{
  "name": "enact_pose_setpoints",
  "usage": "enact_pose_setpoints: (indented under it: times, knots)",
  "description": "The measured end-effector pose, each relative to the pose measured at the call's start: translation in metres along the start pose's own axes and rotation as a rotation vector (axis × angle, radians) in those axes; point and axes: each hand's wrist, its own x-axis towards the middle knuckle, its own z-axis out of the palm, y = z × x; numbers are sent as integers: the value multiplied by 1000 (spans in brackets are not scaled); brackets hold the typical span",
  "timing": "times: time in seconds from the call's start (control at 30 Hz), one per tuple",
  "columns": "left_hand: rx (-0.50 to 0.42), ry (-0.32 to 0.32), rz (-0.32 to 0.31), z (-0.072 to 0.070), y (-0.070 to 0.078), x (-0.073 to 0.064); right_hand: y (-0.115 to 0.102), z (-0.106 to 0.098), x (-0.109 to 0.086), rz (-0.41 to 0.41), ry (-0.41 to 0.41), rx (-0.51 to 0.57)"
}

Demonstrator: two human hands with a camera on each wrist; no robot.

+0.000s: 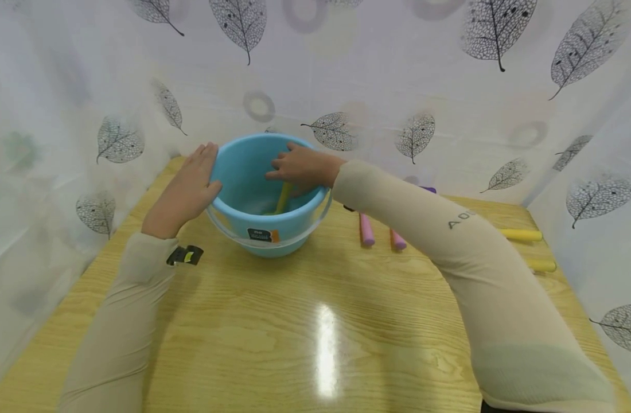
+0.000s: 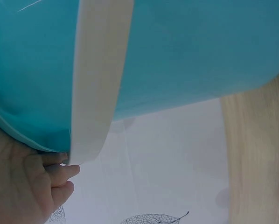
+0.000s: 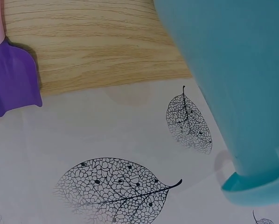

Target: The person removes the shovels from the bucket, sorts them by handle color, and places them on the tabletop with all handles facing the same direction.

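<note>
A light blue bucket (image 1: 284,222) with a white carrying handle (image 1: 323,215) stands upright near the back of the table. My left hand (image 1: 183,192) holds its left rim, thumb toward the inside; in the left wrist view the fingers (image 2: 60,175) show at the rim beside the white handle. My right hand (image 1: 305,166) reaches over the right rim into the bucket, with its fingers spread. Just below that hand, a yellow handle (image 1: 283,199) slants inside the bucket; its lower end is hidden by the bucket's front wall. The right wrist view shows the bucket's outside but no right-hand fingers.
Two pink handles (image 1: 366,230) lie right of the bucket, partly behind the right forearm; a purple shovel blade (image 3: 14,77) joins one. Yellow handles (image 1: 522,234) lie at the table's right edge. A leaf-patterned white sheet (image 1: 377,74) hangs around the wooden table (image 1: 253,321).
</note>
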Motion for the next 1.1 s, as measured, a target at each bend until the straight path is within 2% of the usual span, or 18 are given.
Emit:
enact_pose_setpoints:
  times: [0.57, 1.1]
  knots:
    - [2, 10, 10, 1, 0, 0, -4, 4, 9, 63, -98, -26]
    - [2, 12, -3, 0, 2, -1, -5, 7, 12, 73, -64, -99]
